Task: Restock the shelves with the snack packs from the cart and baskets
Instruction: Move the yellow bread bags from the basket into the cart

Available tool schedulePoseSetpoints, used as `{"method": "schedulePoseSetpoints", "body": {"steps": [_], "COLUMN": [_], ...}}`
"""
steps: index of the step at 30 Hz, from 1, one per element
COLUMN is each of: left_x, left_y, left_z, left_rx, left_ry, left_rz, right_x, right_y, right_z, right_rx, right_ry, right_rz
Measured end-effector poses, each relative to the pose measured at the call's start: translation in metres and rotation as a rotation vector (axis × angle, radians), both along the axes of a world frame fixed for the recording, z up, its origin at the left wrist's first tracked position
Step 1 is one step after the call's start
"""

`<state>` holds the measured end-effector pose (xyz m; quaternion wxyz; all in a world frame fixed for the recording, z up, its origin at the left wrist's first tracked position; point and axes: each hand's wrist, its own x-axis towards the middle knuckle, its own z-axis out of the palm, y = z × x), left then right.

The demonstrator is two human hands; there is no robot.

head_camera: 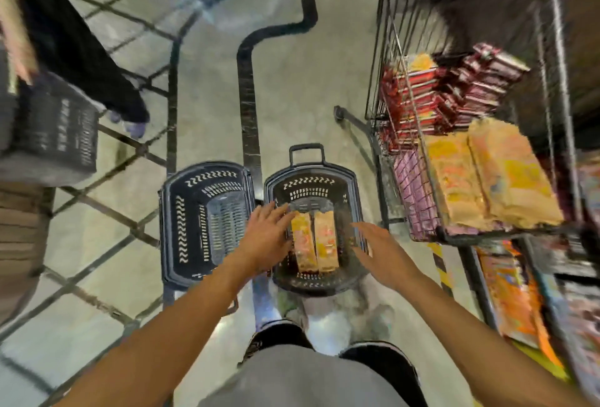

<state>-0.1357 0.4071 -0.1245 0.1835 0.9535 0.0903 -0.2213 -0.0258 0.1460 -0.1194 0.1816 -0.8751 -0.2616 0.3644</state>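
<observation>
Orange snack packs [314,244], 2 of them, are lying side by side in the bottom of the right-hand basket [341,179] on the floor, and that's what the person is going for. Both arms are reaching down into it. The left hand [264,237] is hovering at the left edge of the packs with fingers spread wide, holding nothing; whether it's actually touching them is hard to tell through the blur. The right hand [378,249] is coming in from the other side, fingers straight and relaxed, also holding nothing. Looks like they're bracketing the pair so both packs can be scooped up together instead of 1 at a time.

Next to it the other basket [181,228] is sitting with nothing visible inside. Over on the right the wire cart [418,133] is packed with more orange, red and purple packs, parked close to the shelves [519,293] so the restocking reach stays short.
</observation>
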Motion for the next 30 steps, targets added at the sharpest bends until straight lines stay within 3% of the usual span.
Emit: {"method": "schedulePoseSetpoints", "body": {"steps": [12,18,30], "left_x": [0.083,0.128,0.194], "left_y": [-0.222,-0.321,-0.335], "left_z": [0.049,0.068,0.066], "left_rx": [0.008,-0.033,0.013], "left_ry": [-0.092,-0.162,-0.140], "left_rz": [-0.197,-0.268,-0.188], "right_x": [0.038,0.069,0.163], "right_y": [-0.245,-0.358,-0.356], "right_z": [0.055,0.070,0.073], "right_rx": [0.213,0.120,0.131], "right_ry": [-0.130,-0.162,-0.109], "right_rz": [-0.205,-0.313,-0.332]}}
